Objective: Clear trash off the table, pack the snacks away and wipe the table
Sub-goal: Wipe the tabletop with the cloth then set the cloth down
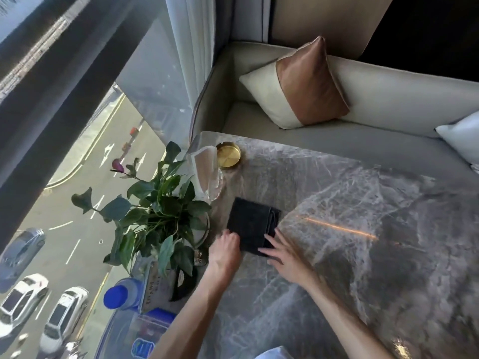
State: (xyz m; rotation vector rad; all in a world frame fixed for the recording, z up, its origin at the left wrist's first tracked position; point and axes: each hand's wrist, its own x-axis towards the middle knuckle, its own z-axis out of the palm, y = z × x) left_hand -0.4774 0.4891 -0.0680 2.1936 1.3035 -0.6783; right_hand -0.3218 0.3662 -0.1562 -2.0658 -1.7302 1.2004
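A dark folded cloth [252, 223] lies flat on the grey marble table [350, 203], near its left side. My left hand [226, 251] rests at the cloth's near left corner, fingers curled on its edge. At the near right edge, my right hand [282, 255] lies with fingers spread, fingertips on the cloth. No trash or snacks show on the open marble.
A potted green plant [155, 203] stands left of the cloth. Behind it are a clear glass holder with white napkins [207, 172] and a gold round dish [228, 154]. Blue-capped bottles [121, 296] stand near left. A sofa with cushions [300, 84] borders the far side.
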